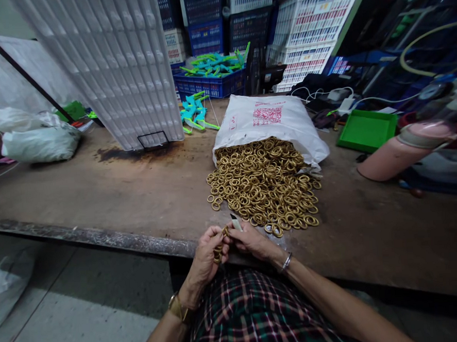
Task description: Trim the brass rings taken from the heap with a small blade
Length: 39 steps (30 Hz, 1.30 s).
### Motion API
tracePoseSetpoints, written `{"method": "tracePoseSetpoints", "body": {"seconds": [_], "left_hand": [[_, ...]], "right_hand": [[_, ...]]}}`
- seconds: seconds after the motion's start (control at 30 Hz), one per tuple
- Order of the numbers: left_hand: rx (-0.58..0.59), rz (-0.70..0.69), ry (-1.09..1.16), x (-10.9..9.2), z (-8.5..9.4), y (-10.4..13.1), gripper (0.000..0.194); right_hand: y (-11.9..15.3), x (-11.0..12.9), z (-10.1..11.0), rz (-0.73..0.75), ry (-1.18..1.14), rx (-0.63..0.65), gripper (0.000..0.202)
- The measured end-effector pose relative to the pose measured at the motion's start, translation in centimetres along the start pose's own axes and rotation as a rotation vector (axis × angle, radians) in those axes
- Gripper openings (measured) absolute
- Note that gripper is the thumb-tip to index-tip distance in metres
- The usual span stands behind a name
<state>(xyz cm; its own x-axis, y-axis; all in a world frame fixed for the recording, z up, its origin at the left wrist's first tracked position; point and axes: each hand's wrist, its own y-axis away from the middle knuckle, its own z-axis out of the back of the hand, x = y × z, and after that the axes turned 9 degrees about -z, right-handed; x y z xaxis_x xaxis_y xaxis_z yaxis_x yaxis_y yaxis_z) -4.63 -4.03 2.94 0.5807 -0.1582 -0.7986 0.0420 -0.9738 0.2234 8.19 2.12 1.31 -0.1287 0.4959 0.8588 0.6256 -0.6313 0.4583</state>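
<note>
Close to my body at the table's front edge, my left hand (209, 250) is closed around several gold-coloured rings (218, 253). My right hand (252, 239) meets it, with its fingertips at a ring by the left thumb. A small knife with a pale body and a dark pointed blade (235, 222) sticks up from my right hand's grip. Just beyond the hands, a large heap of the same rings (266, 184) spills out of a white sack (244, 116) lying on its side with red print on it.
A tall ribbed translucent panel (110, 70) stands on the wooden table (145, 196). Behind are a blue crate (211, 85) of teal and green plastic pieces and stacked crates (301, 27). To the right are a green tray (367, 130) and a pink bottle (401, 152); a plastic bag (43, 143) lies left.
</note>
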Motion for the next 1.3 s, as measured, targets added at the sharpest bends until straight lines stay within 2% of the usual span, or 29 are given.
{"method": "tracePoseSetpoints", "body": {"seconds": [0.1, 0.3, 0.43, 0.8, 0.97, 1.13, 1.3], "left_hand": [[-0.03, 0.019, 0.021, 0.2, 0.1, -0.2, 0.025], [-0.163, 0.011, 0.052, 0.8, 0.5, -0.5, 0.031], [-0.157, -0.016, 0.061, 0.8, 0.7, -0.5, 0.032], [-0.098, 0.016, -0.006, 0.3, 0.4, -0.3, 0.032], [-0.118, 0.01, -0.079, 0.4, 0.1, -0.2, 0.032], [-0.105, 0.106, -0.01, 0.4, 0.2, -0.4, 0.031], [-0.086, 0.232, 0.128, 0.1, 0.7, -0.6, 0.026]], "right_hand": [[-0.2, 0.0, -0.1, 0.042, 0.053, -0.101, 0.024], [0.2, 1.0, -0.3, 0.279, 0.343, -0.321, 0.013], [0.5, 1.2, -0.4, 0.372, 0.473, -0.333, 0.012], [0.1, 0.3, 0.1, 0.453, 0.636, -0.327, 0.013], [0.3, 0.9, -0.2, 0.349, 0.522, -0.337, 0.012], [0.8, 2.0, -0.3, 0.247, 0.39, -0.339, 0.01], [0.1, 1.8, 0.3, 0.147, 0.385, -0.177, 0.011]]}}
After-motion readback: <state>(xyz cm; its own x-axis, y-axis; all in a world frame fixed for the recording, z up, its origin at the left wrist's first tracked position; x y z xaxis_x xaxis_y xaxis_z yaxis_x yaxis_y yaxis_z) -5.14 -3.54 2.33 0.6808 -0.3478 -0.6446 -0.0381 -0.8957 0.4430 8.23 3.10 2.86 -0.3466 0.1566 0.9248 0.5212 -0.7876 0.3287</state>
